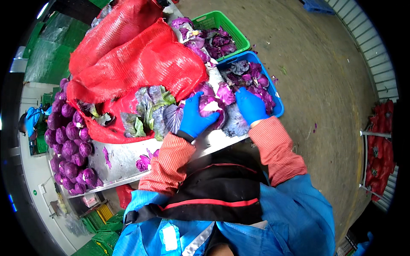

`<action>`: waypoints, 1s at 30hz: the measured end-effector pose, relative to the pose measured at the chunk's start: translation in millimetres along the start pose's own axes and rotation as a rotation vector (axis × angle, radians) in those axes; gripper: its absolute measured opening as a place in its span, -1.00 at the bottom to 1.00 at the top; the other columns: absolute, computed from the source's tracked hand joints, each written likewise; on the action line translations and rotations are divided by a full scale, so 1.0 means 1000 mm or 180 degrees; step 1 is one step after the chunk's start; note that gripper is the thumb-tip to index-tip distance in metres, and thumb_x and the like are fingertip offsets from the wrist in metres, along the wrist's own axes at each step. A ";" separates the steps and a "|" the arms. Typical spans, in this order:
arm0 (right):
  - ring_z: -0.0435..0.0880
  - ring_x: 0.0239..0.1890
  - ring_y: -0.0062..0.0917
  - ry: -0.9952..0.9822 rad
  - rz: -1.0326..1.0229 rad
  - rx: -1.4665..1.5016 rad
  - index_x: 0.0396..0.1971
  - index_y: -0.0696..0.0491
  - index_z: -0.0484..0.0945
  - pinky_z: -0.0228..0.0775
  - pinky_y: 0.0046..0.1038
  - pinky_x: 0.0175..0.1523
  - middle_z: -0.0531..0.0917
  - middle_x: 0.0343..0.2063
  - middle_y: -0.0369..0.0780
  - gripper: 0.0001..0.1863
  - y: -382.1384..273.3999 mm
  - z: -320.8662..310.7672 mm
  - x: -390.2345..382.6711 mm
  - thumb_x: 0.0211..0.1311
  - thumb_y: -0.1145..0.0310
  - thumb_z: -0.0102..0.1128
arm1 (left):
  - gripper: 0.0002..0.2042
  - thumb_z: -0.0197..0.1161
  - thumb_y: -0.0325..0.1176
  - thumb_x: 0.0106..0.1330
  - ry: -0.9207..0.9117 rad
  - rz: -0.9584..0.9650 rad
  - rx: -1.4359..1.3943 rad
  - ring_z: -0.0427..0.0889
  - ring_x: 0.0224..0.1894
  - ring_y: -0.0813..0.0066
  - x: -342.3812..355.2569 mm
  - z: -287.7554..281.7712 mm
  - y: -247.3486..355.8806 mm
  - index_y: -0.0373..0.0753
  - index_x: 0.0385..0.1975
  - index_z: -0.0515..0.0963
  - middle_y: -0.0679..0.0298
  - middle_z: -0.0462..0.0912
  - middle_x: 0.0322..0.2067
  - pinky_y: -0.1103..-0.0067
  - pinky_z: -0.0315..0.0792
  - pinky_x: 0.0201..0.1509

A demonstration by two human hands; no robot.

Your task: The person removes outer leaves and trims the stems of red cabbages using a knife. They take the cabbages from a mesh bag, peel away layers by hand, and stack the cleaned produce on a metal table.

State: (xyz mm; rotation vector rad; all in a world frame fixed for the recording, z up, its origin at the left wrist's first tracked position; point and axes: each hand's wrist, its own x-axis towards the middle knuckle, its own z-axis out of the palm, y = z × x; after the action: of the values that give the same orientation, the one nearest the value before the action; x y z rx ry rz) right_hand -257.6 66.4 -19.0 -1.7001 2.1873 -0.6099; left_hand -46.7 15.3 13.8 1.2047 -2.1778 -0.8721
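Note:
My left hand (197, 117), in a blue glove, is closed around the left side of a red cabbage (210, 106) with a pale cut patch on top. To the right of the cabbage, my right hand (252, 106), also gloved in blue, has its fingers drawn together against a bright purple cabbage leaf (225, 94); the fingertips are partly hidden. A broad dusky outer leaf (235, 123) lies below, between the hands at the table edge. Close to my left hand are loose purple-green leaves (173, 118).
A large red mesh sack (141, 64) covers much of the metal table (121, 160). Peeled red cabbages (70, 147) are piled at its left end. Beyond the right edge stand a blue crate (279, 102) and a green crate (241, 36), both holding leaves. Filled red sacks (379, 149) sit on a far-right rack.

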 end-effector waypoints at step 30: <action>0.60 -0.37 -0.29 -0.0738 0.0674 0.2503 -0.18 0.09 0.42 0.41 -0.28 -0.28 0.58 -0.43 -0.06 -0.53 -0.034 0.007 -0.034 0.03 0.05 0.22 | -0.23 0.36 -0.36 0.01 -0.0021 -0.0103 -0.0964 0.21 0.22 0.29 -0.027 -0.009 -0.033 -0.24 0.23 0.08 0.13 0.22 0.17 0.43 0.06 0.30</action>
State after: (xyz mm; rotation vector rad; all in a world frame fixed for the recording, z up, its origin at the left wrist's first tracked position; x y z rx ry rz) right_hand -216.8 91.5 -8.7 -1.0473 1.6098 -0.9848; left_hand -9.2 22.3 -7.2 1.0890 -1.9477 -1.1716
